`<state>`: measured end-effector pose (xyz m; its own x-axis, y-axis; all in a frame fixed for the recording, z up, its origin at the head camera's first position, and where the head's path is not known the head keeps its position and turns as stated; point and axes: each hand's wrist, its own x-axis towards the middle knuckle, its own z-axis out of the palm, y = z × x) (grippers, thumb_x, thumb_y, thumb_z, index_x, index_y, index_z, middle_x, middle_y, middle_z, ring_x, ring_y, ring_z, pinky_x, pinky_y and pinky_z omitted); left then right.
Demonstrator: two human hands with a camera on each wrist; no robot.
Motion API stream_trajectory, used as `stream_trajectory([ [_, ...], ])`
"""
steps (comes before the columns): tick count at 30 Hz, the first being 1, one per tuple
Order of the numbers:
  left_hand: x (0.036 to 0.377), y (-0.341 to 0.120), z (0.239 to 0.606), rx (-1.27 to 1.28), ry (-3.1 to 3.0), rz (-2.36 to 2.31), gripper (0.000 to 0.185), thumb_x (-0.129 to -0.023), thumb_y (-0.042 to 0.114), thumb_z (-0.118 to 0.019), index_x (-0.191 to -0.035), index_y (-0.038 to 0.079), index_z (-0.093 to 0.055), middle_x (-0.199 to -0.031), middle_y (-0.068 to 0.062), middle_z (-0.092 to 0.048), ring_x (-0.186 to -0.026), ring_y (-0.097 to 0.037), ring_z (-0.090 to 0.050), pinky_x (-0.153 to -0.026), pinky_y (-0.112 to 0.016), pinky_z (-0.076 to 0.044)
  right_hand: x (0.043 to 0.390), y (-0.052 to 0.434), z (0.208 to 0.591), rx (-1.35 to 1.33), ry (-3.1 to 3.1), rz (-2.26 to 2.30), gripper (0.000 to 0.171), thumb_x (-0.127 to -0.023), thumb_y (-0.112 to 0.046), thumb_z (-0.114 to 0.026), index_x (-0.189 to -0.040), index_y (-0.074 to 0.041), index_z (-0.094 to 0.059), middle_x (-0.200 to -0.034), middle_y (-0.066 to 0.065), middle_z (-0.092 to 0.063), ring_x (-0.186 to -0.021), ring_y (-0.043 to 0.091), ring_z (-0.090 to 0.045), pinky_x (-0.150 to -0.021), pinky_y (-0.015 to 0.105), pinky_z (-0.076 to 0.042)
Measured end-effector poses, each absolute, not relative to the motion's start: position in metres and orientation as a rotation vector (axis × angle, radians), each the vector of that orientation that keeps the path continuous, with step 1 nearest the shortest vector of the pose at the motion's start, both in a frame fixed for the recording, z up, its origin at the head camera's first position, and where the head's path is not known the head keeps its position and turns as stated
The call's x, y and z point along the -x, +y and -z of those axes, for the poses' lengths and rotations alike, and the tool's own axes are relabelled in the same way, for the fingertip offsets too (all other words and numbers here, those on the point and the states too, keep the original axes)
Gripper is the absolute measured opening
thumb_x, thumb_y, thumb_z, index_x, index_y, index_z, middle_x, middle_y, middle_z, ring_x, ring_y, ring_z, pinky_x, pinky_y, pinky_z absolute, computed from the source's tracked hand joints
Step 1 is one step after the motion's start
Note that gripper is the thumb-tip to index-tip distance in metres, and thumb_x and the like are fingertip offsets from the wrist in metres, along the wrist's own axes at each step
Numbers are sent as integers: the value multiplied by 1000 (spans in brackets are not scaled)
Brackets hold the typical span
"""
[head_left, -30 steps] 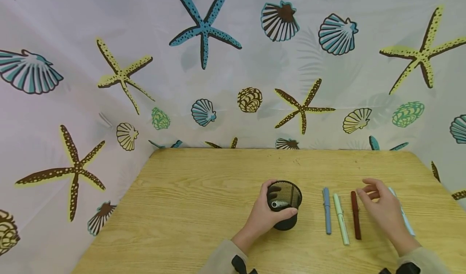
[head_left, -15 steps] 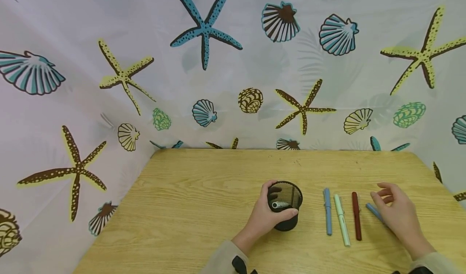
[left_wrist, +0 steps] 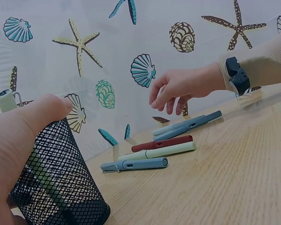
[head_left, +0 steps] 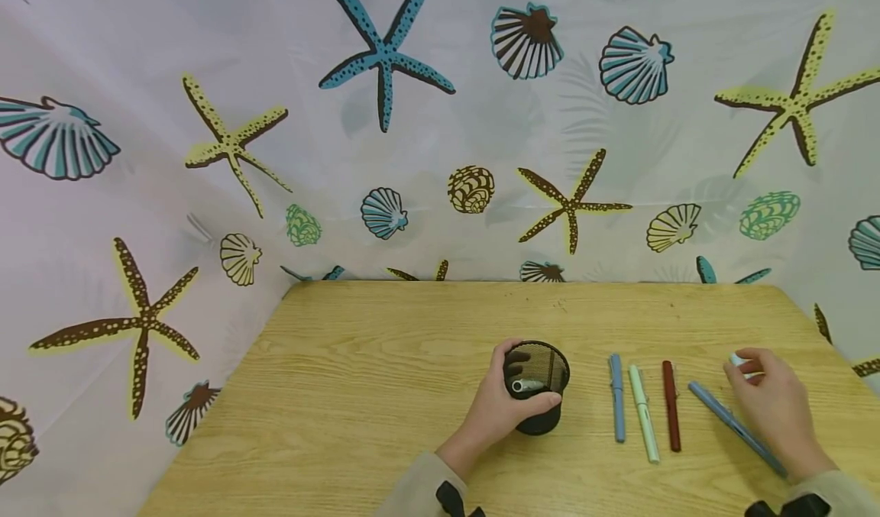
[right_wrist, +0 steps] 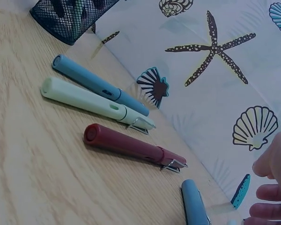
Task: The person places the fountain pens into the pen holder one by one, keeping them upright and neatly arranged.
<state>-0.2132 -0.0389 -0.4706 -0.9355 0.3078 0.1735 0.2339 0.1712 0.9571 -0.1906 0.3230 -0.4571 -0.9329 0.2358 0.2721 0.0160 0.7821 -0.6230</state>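
The left hand point(head_left: 496, 408) grips the mesh cup point(head_left: 538, 386), while the right hand point(head_left: 777, 410), fingers loosely curled over a pale pen point(head_left: 737, 360), has slid rightward, uncovering the blue pen point(head_left: 736, 428) just left of it.

Right hand point(head_left: 777, 410) shifted rightward off the dark blue pen point(head_left: 736, 428), now fully uncovered; fingers now over the pale blue pen point(head_left: 737, 360).

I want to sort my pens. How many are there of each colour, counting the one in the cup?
Blue pens: 2
Light green pen: 1
Dark red pen: 1
Pale pen by the right hand: 1
Pen in the mesh cup: 1
Total: 6
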Motion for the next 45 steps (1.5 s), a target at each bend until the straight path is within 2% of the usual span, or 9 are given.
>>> stream_trajectory([
  [12,215,-40,470,-556,2361,-1918,79,-77,33,-76,-138,35,-26,-133,-8,-42,-122,-23,-42,-95,-41,-38,193,336,462,265,-2674,-875,43,-94,-25,-53,-116,11,-52,-97,27,-56,-79,37,-57,-55,37,-44],
  [26,215,-40,468,-549,2358,-1908,79,-78,32,-76,-139,34,-25,-133,-6,-41,-123,-24,-41,-98,-40,-36,208,346,462,439,-2945,-831,61,-93,-35,-51,-123,16,-39,-107,36,-45,-90,46,-49,-62,47,-43],
  [35,213,-40,471,-535,2352,-1911,79,-78,33,-75,-139,35,-25,-133,-7,-41,-122,-27,-41,-96,-42,-37,213,347,464,574,-2997,-819,60,-93,-34,-51,-125,15,-38,-112,39,-39,-95,50,-46,-63,49,-43],
  [41,213,-41,471,-535,2336,-1918,78,-78,35,-76,-138,36,-26,-132,-4,-41,-122,-27,-41,-96,-42,-37,219,349,466,609,-3034,-814,60,-92,-34,-51,-123,16,-40,-110,39,-41,-92,49,-47,-62,49,-43],
  [45,213,-41,470,-530,2330,-1918,79,-77,38,-76,-138,36,-26,-132,-3,-41,-122,-28,-41,-96,-42,-38,221,350,464,567,-3061,-791,53,-90,-30,-53,-114,16,-46,-97,34,-46,-78,40,-52,-56,42,-43],
])
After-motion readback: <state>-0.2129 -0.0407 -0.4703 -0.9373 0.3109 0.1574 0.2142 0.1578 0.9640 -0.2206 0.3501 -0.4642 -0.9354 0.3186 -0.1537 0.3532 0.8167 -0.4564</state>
